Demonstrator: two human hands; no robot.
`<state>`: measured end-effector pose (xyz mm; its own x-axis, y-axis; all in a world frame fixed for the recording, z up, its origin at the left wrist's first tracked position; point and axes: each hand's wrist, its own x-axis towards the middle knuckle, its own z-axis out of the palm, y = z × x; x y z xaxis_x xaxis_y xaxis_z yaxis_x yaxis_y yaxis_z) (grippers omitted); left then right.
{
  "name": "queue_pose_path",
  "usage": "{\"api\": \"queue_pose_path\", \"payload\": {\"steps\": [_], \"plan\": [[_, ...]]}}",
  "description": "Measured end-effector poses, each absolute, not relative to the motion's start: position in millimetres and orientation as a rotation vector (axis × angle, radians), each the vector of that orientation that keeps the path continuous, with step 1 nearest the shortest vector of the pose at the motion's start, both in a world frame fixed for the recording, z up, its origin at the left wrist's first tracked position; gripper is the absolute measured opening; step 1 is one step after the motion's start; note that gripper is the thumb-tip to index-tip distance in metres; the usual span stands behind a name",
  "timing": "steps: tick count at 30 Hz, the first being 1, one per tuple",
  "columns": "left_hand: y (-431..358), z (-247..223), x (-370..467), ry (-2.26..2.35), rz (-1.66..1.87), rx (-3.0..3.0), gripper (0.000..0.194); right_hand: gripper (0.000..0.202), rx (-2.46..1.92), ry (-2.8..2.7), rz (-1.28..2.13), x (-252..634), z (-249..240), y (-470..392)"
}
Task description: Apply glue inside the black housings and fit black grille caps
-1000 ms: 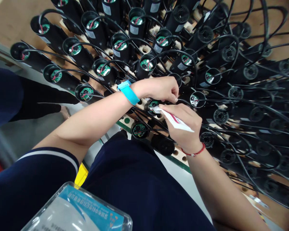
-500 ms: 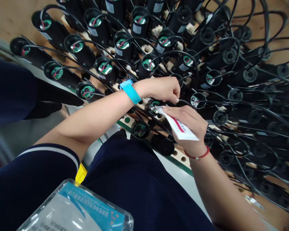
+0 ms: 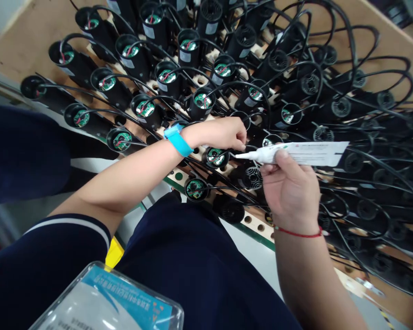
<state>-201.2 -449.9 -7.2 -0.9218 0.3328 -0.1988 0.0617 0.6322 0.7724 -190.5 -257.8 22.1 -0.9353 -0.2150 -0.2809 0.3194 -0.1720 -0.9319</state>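
My right hand grips a white squeeze tube of glue or paste between thumb and fingers. The tube lies nearly level, its thin nozzle pointing left. Just left of the nozzle tip is an open black cylindrical housing with a green circuit board inside. Above that housing my left hand is closed, its fingers pinched on a black cable; the fingertips partly hide the grip. Another open housing with a board and a cable stands nearer to me.
Several rows of black housings with looping cables fill the wooden board. Along the near edge runs a pale strip with round holes. A badge hangs in front of me. At left is another person's dark clothing.
My right hand has turned and pulled right, lifting the tube's nozzle out of the housing. The tube now points left instead of up and left. My left hand keeps its closed pose.
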Motion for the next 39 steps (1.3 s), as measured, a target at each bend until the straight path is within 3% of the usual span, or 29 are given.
{"api": "queue_pose_path", "payload": {"steps": [5, 11, 26, 34, 39], "plan": [[-444.8, 2.1, -192.8, 2.678, 1.037, 0.341, 0.022, 0.009, 0.421, 1.361, -2.335, -196.9, 46.6, -230.7], [-440.0, 18.2, -180.9, 2.842, 0.962, 0.358, 0.02, 0.018, 0.466, 1.234, -2.508, -202.5, 64.0, -186.5], [-368.1, 42.4, -162.5, 2.836, 0.769, 0.493, 0.018, 0.013, 0.505, 1.179, -2.621, -197.3, 47.2, -111.3], [-395.4, 60.1, -118.1, 3.095, 0.838, 0.012, 0.015, 0.009, 0.49, 1.272, -2.644, -193.7, 47.3, -78.8], [-398.7, 57.5, -60.0, 3.163, 0.81, -0.334, 0.014, 0.004, 0.442, 1.352, -2.464, -192.9, 48.1, -94.4]]}}
